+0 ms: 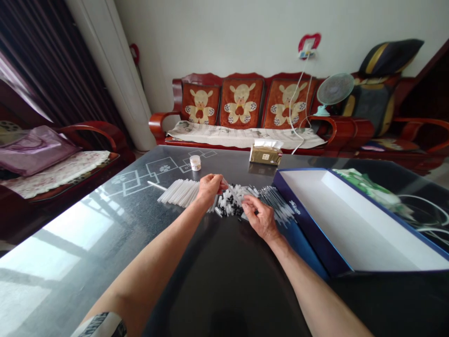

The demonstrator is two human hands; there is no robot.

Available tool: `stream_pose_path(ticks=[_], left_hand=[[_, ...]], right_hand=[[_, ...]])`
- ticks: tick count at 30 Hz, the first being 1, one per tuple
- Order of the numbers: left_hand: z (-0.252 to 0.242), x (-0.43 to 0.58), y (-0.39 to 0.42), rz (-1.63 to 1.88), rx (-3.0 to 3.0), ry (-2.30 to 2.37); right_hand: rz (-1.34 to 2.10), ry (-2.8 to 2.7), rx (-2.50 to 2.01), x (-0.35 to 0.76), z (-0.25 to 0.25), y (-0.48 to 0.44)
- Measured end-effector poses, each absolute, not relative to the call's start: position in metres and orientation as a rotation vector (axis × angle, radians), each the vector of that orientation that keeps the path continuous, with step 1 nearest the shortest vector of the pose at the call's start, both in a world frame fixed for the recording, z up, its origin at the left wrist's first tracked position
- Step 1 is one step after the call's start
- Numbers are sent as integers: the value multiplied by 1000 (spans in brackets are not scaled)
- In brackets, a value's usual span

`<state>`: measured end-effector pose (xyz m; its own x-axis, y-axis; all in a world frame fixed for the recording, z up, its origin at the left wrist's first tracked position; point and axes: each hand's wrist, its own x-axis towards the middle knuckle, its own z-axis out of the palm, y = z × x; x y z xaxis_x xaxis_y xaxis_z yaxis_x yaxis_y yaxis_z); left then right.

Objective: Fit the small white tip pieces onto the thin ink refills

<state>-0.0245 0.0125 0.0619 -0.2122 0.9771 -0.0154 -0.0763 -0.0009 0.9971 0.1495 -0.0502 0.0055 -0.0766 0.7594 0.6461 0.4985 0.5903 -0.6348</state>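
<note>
My left hand [209,186] is closed around a thin clear pen tube [231,192] that slants down to the right. My right hand [260,216] rests on the dark glass table [217,281], fingers curled in a pinch over a heap of small black and white pen parts [229,206]; what it pinches is too small to name. A row of white pen barrels [177,192] lies left of my left hand. A bundle of thin refills [277,199] lies just right of the heap.
An open blue box with a white inside [351,220] stands at the right. A small white jar [195,162] and a tissue box [265,153] sit further back. A red wooden sofa [245,107] and a small fan [335,91] are behind the table.
</note>
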Motion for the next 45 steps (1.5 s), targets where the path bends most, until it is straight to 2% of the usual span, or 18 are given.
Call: stream_pose_path(ticks=[3, 6, 10, 12, 15, 22, 24, 27, 32, 37, 45], left_hand=[[51, -22, 5, 1402, 948, 1244], [44, -25, -1, 1429, 1072, 1393], [40, -27, -18, 1596, 2008, 1638], [37, -21, -27, 1369, 2585, 1448], [28, -7, -34, 1033, 2907, 1294], [1, 1, -32, 983, 2864, 1467], [0, -3, -31, 1025, 2842, 1507], [0, -6, -26, 1070, 2818, 1544], [-2, -8, -19, 1050, 2799, 1571], [-1, -8, -20, 975, 2768, 1575], [0, -7, -21, 926, 2740, 1550]], right_hand=[[280, -1713, -1025, 148, 6, -49], [274, -1655, -1018, 151, 6, -44], [215, -1568, -1044, 157, 6, -39], [209, -1599, -1053, 158, 4, -38], [253, -1612, -1062, 156, 0, -38], [412, -1545, -1099, 154, -5, -39], [328, -1492, -1148, 162, -2, -36], [27, -1396, -1291, 183, 2, -27], [-264, -1650, -1625, 211, 1, -22], [-314, -1876, -1896, 202, 9, -34], [-284, -1989, -1993, 198, 15, -39]])
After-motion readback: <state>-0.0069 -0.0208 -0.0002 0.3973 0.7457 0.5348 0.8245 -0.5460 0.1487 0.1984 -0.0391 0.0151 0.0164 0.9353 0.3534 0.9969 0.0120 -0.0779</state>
